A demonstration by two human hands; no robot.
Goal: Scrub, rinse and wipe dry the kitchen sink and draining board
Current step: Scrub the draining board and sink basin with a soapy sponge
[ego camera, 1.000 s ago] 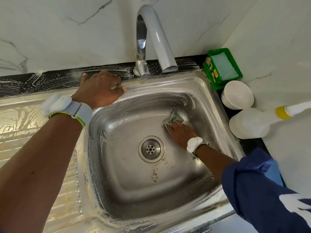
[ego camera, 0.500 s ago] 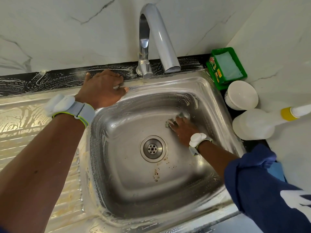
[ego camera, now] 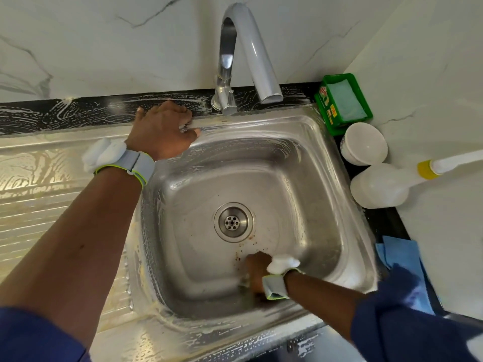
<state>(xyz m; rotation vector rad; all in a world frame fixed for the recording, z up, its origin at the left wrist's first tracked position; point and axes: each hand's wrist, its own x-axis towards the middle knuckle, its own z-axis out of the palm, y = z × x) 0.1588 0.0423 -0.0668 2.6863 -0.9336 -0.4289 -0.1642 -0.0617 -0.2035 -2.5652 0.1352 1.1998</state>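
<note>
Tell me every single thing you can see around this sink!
sink: one, steel, soapy, centre
drain: one, steel, middle of basin floor
tap: one, silver, behind basin
draining board: one, steel, sudsy, left of basin
soap tub: one, green, back right corner
bowl: one, white, right of basin
bottle: one, white with yellow collar, in front of bowl
cloth: one, blue, right counter
scrubber: barely visible under right hand
left hand: braced on back rim
right hand: on basin floor, front
wristbands: two, grey and white
</note>
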